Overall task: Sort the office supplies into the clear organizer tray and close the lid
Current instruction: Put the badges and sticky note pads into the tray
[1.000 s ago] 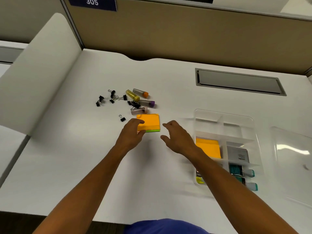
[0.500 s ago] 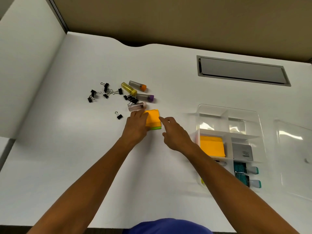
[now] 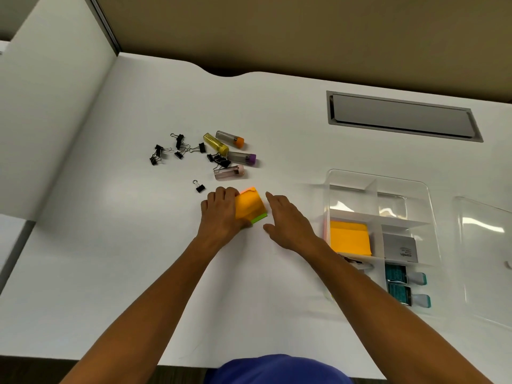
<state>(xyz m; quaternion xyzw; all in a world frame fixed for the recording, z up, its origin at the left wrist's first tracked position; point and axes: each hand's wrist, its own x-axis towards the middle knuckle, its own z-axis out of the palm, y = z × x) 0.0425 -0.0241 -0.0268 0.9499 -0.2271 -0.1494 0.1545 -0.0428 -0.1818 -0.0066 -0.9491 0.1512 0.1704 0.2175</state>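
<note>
Left hand (image 3: 221, 214) covers the left side of the sticky-note stack (image 3: 249, 206); how its fingers hold the stack can't be told. Right forearm hides the near-left compartment of the organizer tray (image 3: 379, 180), only a sliver of contents showing, unidentifiable. Lid (image 3: 487, 261), at the desk's right edge, is cut off by the frame's right side. Print on the grey box (image 3: 399, 248) is too small to read. Binder clips (image 3: 177, 151) overlap, count unclear.
</note>
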